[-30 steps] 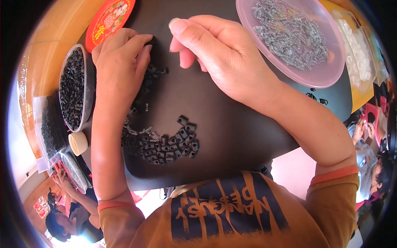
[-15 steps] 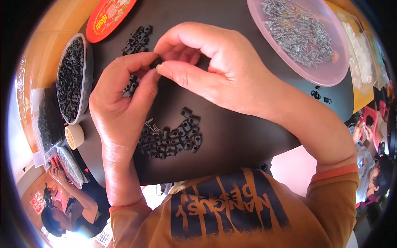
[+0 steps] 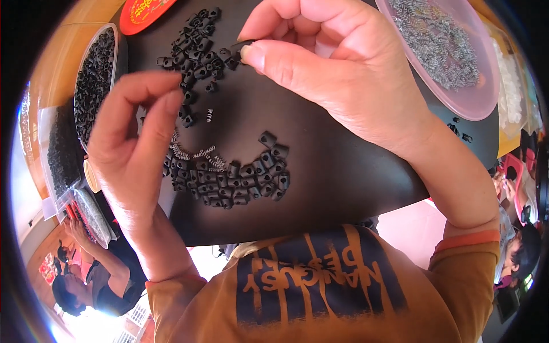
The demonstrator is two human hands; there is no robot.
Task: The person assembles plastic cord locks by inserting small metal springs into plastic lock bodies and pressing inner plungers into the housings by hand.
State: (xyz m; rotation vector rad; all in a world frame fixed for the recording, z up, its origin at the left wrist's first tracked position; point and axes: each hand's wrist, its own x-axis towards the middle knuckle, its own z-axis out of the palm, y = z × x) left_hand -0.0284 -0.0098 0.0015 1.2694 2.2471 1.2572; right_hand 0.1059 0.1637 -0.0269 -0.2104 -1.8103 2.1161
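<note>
My right hand (image 3: 337, 68) pinches a small black plastic piece (image 3: 243, 43) between thumb and forefinger, above the far side of the dark table. My left hand (image 3: 134, 131) is at the left, apart from the right one. Its thumb and forefinger are separated, with nothing visible between them. Beyond its fingertips lies a loose heap of small black plastic parts (image 3: 197, 54). Nearer to me, short black barrels with holes (image 3: 234, 186) are packed closely in curved rows. Several small metal coil springs (image 3: 211, 159) lie along their far edge, and a single spring (image 3: 210, 115) lies apart.
A pink tray (image 3: 486, 103) of springs stands at the far right, beside a few black bits (image 3: 460, 130). An oval tub (image 3: 118, 51) of black parts stands left, near a tape roll (image 3: 90, 176). A red plate (image 3: 143, 14) lies far left. People work at both sides.
My hands have parted: the left moved left and toward me, the right moved right and away with the black piece. The heap and springs between them have come into view.
</note>
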